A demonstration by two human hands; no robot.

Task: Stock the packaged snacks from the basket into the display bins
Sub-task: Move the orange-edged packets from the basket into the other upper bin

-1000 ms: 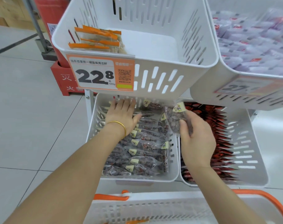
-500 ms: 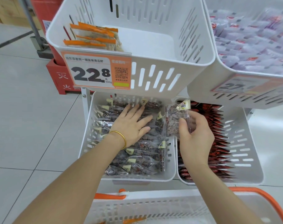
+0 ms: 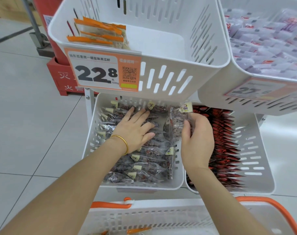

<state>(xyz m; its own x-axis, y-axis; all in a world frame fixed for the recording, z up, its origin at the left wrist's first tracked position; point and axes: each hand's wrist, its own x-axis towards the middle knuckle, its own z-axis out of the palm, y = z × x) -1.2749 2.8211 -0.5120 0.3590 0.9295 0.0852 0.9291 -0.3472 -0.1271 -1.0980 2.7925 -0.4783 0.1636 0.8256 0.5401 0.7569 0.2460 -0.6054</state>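
**A:** Fig., L to R. What's at far L?
**B:** L hand (image 3: 136,128), gold bangle (image 3: 121,141) at the wrist. Fingers straight and spread, palm down, pressing on the dark snack packets (image 3: 144,167) in the lower-L bin (image 3: 141,185).
**A:** Above it?
**B:** The upper-L bin (image 3: 169,78), w/ a few orange-topped packets (image 3: 96,33) at its L side. A price tag (image 3: 102,72) reading "22.8" is on the front wall.
**A:** Centre?
**B:** The held packet (image 3: 175,122): clear, yellow label at top, upright at the R edge of the lower-L bin. R hand (image 3: 197,138) grips it, thumb and fingers curled round it.
**A:** R of that?
**B:** The lower-R bin (image 3: 256,158), w/ rows of red packets (image 3: 224,141) on edge. The upper-R bin (image 3: 210,95) holds pale packets (image 3: 266,39), blurred.
**A:** Nearest us?
**B:** The basket (image 3: 152,216), white w/ orange handles, at the bottom edge. Contents mostly cut off.
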